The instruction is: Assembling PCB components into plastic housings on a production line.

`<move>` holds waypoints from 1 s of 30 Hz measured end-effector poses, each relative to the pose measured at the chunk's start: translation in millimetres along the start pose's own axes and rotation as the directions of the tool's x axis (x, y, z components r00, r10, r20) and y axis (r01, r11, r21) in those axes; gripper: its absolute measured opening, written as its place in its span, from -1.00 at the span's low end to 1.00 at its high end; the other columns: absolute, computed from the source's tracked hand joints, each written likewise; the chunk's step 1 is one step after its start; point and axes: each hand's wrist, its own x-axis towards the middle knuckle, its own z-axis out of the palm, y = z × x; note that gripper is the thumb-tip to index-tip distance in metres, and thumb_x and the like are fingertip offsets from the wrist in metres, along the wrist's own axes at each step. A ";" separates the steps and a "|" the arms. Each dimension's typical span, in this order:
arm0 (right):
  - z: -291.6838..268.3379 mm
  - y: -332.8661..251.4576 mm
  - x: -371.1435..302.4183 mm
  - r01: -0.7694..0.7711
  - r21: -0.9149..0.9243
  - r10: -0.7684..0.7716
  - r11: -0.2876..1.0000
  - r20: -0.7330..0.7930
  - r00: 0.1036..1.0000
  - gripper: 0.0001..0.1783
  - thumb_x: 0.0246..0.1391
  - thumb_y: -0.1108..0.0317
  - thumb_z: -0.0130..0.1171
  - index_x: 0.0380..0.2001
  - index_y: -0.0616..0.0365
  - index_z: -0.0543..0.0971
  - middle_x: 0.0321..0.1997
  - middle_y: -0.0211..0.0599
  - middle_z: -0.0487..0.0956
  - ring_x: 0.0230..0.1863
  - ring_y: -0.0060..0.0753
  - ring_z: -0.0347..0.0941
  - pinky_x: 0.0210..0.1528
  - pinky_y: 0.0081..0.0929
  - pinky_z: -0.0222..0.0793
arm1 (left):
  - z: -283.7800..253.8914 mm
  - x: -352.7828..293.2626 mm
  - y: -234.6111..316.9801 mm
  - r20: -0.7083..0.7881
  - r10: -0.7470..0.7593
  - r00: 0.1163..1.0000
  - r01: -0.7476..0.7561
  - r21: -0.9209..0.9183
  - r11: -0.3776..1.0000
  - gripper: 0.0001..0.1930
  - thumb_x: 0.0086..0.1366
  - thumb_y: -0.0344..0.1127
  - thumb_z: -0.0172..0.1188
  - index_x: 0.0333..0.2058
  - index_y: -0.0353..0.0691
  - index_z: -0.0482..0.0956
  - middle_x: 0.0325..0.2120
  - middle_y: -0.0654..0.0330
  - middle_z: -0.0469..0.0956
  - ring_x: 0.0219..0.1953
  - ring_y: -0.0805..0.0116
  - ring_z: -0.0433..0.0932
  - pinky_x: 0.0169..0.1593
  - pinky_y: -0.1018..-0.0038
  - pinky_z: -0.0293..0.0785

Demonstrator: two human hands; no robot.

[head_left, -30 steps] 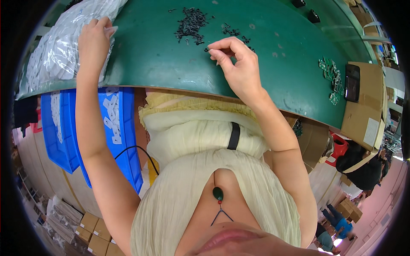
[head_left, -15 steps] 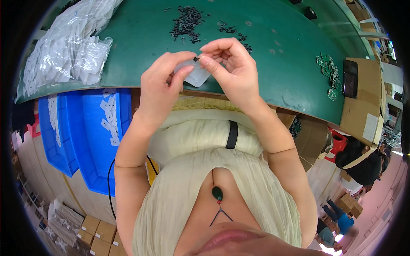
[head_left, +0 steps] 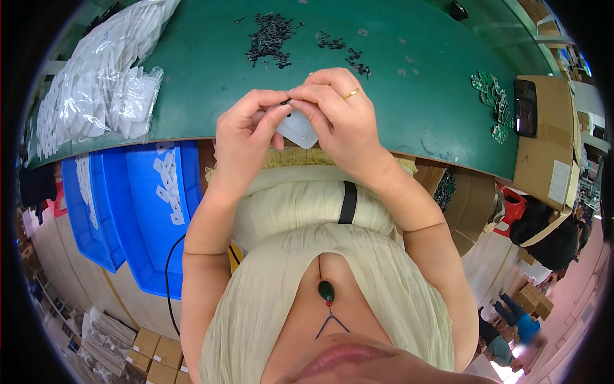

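A translucent white plastic piece [head_left: 298, 132] with rounded corners hangs between my hands near the front of the table. My left hand [head_left: 246, 128] is closed on its left side, thumb and forefinger pinched near its upper end. Fingertips of my right hand [head_left: 339, 112], which wears a ring, press together at that same end. A small black part [head_left: 286, 102] shows between the two sets of fingertips; its shape is mostly covered.
A pile of small black parts [head_left: 272, 41] lies on the green table [head_left: 422, 115], with smaller clusters to its right. Clear bags of white pieces [head_left: 105, 96] fill the left. Blue bins [head_left: 137, 217] with white pieces stand below. Green circuit boards [head_left: 492, 96] and a cardboard box [head_left: 543, 144] are right.
My right hand has turned and closed in on the left fingertips, its fingers now folded together. Both hands sit slightly lower, and the black part is more covered.
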 end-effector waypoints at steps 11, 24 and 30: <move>2.8 5.7 -3.1 0.001 -0.129 -0.005 0.992 -0.030 1.000 -0.84 -0.24 0.50 0.18 -0.53 0.15 0.40 -0.51 -0.32 0.36 -0.47 -0.29 0.32 -0.48 -0.41 0.27 | 8.5 1.0 2.9 0.001 -0.089 0.996 0.087 -0.219 0.972 -0.65 0.18 -0.59 -0.03 -0.02 -0.33 0.33 -0.44 0.17 0.43 -0.54 0.50 0.49 -0.48 0.65 0.44; -0.6 -4.9 -3.7 -0.432 0.152 0.416 0.889 0.126 0.900 -0.89 -0.04 0.41 0.11 -0.47 0.19 0.41 -0.51 -0.30 0.38 -0.55 -0.32 0.35 -0.54 -0.44 0.28 | 16.7 1.3 -10.0 -0.138 0.209 0.968 -0.203 0.056 0.978 -0.89 0.14 -0.59 0.05 -0.32 -0.36 0.45 -0.46 0.20 0.43 -0.58 0.52 0.47 -0.55 0.67 0.42; 1.8 5.9 -6.1 -0.168 0.029 0.167 0.985 0.031 0.985 -0.90 -0.14 0.46 0.16 -0.53 0.16 0.43 -0.50 -0.31 0.39 -0.50 -0.32 0.36 -0.52 -0.44 0.29 | 14.5 1.2 -8.2 -0.104 0.140 0.985 -0.147 -0.066 0.987 -0.86 0.16 -0.59 0.01 -0.27 -0.38 0.42 -0.45 0.17 0.45 -0.52 0.46 0.52 -0.46 0.64 0.48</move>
